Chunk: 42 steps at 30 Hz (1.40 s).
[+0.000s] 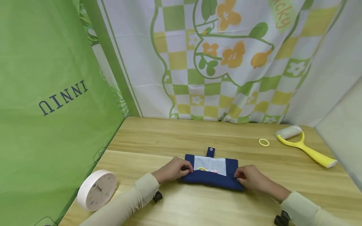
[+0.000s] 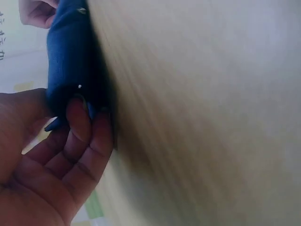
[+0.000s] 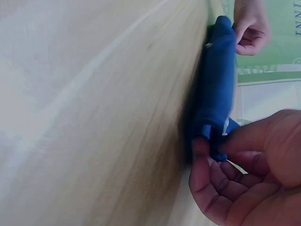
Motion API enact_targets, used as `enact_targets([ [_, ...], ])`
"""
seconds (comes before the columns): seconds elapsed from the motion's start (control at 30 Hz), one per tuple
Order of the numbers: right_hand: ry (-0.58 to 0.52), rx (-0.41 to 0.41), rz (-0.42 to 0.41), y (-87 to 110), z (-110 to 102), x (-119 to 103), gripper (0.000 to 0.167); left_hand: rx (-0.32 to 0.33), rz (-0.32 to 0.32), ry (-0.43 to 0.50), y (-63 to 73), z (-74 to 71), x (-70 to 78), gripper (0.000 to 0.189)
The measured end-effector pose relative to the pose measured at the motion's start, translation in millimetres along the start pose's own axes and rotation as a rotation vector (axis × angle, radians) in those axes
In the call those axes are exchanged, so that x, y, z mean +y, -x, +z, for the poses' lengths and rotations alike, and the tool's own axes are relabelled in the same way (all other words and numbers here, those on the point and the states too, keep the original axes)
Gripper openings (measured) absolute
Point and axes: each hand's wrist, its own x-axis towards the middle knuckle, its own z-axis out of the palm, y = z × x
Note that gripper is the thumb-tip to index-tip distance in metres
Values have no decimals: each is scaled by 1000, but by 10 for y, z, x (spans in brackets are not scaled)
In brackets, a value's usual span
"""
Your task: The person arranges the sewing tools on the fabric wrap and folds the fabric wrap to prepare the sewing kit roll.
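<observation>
A navy fabric pouch with a pale lining lies on the table, its near edge folded up into a thick roll. A short tab with a metal snap sticks out from its far side. A yellow-green ring and a small pinkish item peek out over the fold. At the pouch's left end my left hand pinches the fold between thumb and fingers. My right hand grips the opposite end; in the right wrist view its fingers curl around the rolled edge. What lies inside the roll is hidden.
To the left stands a round white clock. Toward the back right lie a yellow ring and a lint roller with a yellow handle. A green cloth borders the table's left side, and a patterned curtain hangs behind.
</observation>
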Motion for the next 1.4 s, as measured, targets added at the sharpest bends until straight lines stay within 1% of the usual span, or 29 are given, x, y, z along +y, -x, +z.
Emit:
enact_targets([
  [0.07,7,4,3,-41,53,33,6,-15,-15,-20,-30,13,-39,13],
  [0.13,31,38,5,-46,80,30,7,-23,1,-53,-43,4,-51,13],
  [0.2,76,107,-5,-21,98,1,12,-25,24,-67,-31,-19,-52,14],
  [0.27,140,188,-43,28,119,-40,16,-37,62,-97,3,-40,-49,14],
  [0.33,203,252,-114,93,135,-82,19,-70,91,-132,53,-63,-42,17],
  [0.37,240,267,-159,126,141,-95,20,-94,104,-159,78,-75,-38,23],
  [0.43,323,270,-267,177,147,-99,24,-144,129,-227,120,-109,-29,41],
  [0.5,381,252,-364,208,157,-86,34,-187,148,-308,145,-142,-22,58],
  [0.53,397,241,-407,216,169,-65,38,-201,160,-348,150,-156,-18,63],
  [0.6,407,226,-456,214,196,-24,43,-214,186,-422,146,-174,-14,67],
  [0.63,404,226,-469,206,211,-3,44,-212,194,-451,141,-175,-13,65],
  [0.7,380,223,-464,201,227,13,42,-190,190,-478,133,-158,-17,56],
  [0.83,316,196,-398,219,218,2,33,-134,133,-500,180,-110,7,39],
  [0.9,290,182,-358,236,192,-16,29,-108,139,-497,221,-99,26,34],
  [0.93,272,177,-342,243,174,-22,27,-98,152,-488,242,-99,36,33],
  [1.0,211,173,-296,240,134,-34,25,-83,177,-432,270,-111,43,32],
  [1.07,124,168,-241,211,98,-39,24,-64,179,-337,275,-129,22,29],
  [1.1,74,167,-220,185,85,-38,23,-51,165,-287,271,-139,0,29],
  [1.17,-16,185,-172,118,78,-29,21,-21,117,-172,240,-158,-65,27],
  [1.27,-77,208,-110,-7,76,4,16,52,21,-10,156,-180,-169,27],
  [1.33,-105,199,-45,-89,67,31,15,110,-28,90,70,-191,-224,26],
  [1.4,-125,163,32,-168,49,59,15,156,-86,152,-22,-200,-253,27],
])
